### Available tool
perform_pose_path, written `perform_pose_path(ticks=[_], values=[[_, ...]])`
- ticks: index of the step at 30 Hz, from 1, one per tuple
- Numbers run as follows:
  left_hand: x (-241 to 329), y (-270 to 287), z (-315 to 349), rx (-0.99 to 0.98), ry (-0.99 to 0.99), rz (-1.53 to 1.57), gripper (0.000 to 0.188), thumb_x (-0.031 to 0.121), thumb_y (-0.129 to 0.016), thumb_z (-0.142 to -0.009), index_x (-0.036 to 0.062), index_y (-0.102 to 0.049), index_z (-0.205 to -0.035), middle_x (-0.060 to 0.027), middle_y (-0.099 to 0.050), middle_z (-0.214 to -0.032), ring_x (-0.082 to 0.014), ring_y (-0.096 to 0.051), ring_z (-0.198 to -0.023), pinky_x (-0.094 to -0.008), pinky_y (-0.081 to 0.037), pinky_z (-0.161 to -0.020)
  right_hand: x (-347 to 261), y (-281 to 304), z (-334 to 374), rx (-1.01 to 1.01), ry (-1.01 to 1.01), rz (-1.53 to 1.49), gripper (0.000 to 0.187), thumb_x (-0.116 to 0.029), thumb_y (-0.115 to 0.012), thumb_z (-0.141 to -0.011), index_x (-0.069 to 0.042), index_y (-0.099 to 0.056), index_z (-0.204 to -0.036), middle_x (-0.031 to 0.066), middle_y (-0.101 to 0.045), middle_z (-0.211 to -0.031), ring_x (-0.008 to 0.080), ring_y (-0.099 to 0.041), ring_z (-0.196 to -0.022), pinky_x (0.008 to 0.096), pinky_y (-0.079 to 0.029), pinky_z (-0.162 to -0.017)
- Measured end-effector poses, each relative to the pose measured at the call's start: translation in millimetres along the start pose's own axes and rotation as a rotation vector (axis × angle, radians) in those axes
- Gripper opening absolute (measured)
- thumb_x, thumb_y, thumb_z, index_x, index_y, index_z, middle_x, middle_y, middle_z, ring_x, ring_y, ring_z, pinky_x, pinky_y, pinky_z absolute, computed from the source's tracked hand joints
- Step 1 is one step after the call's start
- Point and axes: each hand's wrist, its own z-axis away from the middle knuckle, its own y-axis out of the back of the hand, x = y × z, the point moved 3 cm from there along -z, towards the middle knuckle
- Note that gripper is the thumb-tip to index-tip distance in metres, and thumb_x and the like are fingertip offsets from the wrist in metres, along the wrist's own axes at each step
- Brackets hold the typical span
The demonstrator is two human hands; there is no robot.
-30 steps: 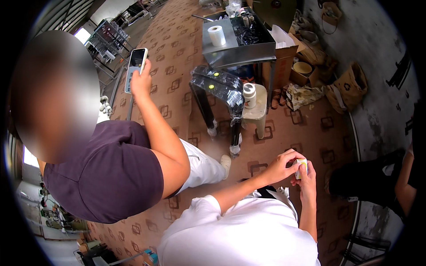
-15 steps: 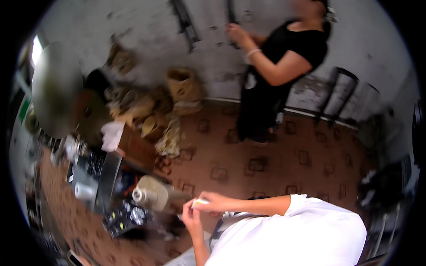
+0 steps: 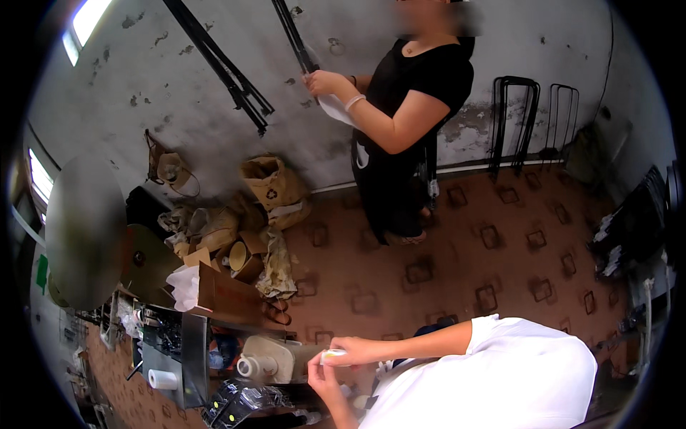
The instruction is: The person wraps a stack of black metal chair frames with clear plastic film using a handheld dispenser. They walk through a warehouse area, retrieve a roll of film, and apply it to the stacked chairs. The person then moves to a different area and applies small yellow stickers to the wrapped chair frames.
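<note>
My right hand (image 3: 351,350) is closed in a pinch on a small white piece with a yellow patch (image 3: 331,354); its kind is too small to make out. My left hand (image 3: 324,377) meets it from below, its fingers at the same piece. Both hands are close together, in front of my white shirt (image 3: 493,379). Just left of them is a beige machine part with a white cone of thread (image 3: 257,367).
A person in black (image 3: 407,107) stands by the far wall, holding a white sheet (image 3: 336,109). At left are a metal-edged table (image 3: 194,357), a white roll (image 3: 163,379), an open carton (image 3: 225,293) and brown sacks (image 3: 271,182). Black frames (image 3: 516,118) lean on the wall.
My view has shifted, so the room sits lower and further left in the picture. My hands stay together at the small white piece. The other person's white sheet now shows.
</note>
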Motion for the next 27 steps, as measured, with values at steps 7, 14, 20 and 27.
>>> perform_pose_path(ticks=[7, 14, 20, 27], values=[[7, -3, 7, 0.047, -0.035, -0.021, 0.017, 0.011, -0.053, -0.086, -0.0033, -0.056, -0.095, -0.0068, -0.058, -0.091, -0.0132, -0.054, -0.085, -0.0259, -0.042, -0.079, -1, -3, 4, -0.034, -0.003, -0.023, 0.063, -0.056, -0.055, -0.079, 0.002, -0.049, -0.104, 0.0114, -0.055, -0.087, 0.0148, -0.057, -0.062, 0.0257, -0.047, -0.054], [0, 5, 10, 0.038, -0.032, 0.03, 0.013, 0.01, -0.053, -0.086, -0.0021, -0.055, -0.092, -0.0079, -0.058, -0.095, -0.0128, -0.054, -0.086, -0.0262, -0.043, -0.08, -6, -10, 6, -0.066, -0.007, 0.002, 0.059, -0.054, -0.054, -0.081, 0.001, -0.05, -0.102, 0.0096, -0.055, -0.083, 0.0128, -0.056, -0.062, 0.0245, -0.048, -0.054], [-2, 4, 17, 0.07, 0.005, 0.008, 0.014, 0.009, -0.055, -0.085, -0.0022, -0.056, -0.094, -0.0086, -0.058, -0.097, -0.0149, -0.054, -0.091, -0.0285, -0.042, -0.083, 1, -11, 8, -0.078, -0.017, -0.018, 0.058, -0.053, -0.055, -0.081, 0.0, -0.05, -0.103, 0.0073, -0.055, -0.08, 0.0116, -0.056, -0.06, 0.0239, -0.048, -0.051], [3, 0, 19, 0.076, 0.002, -0.006, 0.015, 0.009, -0.055, -0.085, -0.0024, -0.056, -0.094, -0.0081, -0.058, -0.095, -0.0141, -0.054, -0.088, -0.0274, -0.043, -0.081, -3, -8, 12, -0.094, -0.031, -0.023, 0.059, -0.053, -0.056, -0.08, 0.001, -0.049, -0.105, 0.0082, -0.055, -0.084, 0.0114, -0.056, -0.062, 0.0233, -0.047, -0.053]])
